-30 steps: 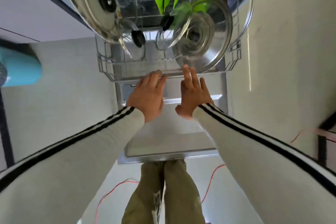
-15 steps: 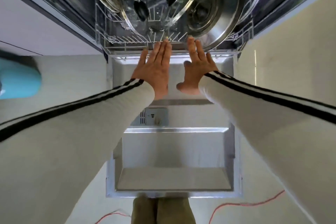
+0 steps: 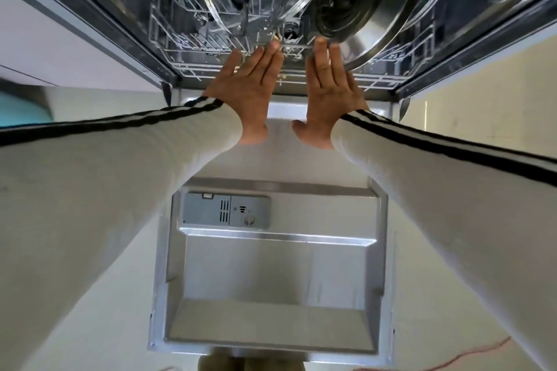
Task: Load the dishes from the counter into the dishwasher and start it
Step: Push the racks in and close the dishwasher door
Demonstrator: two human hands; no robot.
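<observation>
Dishwasher door [image 3: 271,280] is down flat, grey detergent dispenser [image 3: 226,211] facing up. Left hand [image 3: 247,90] and right hand [image 3: 328,93] lie side by side, fingers [image 3: 268,60] straight and together, tips pressed to the front rail of the wire rack [image 3: 187,66] (gripping nothing). Rack sits inside the tub, loaded. Glass lid [image 3: 211,6] with black knob stands on edge at left. Big steel lid [image 3: 376,30], possibly a pan, hard to tell, leans at right.

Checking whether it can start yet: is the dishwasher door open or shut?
Open. The door lies folded down, inner face up, with its detergent dispenser showing.
</observation>
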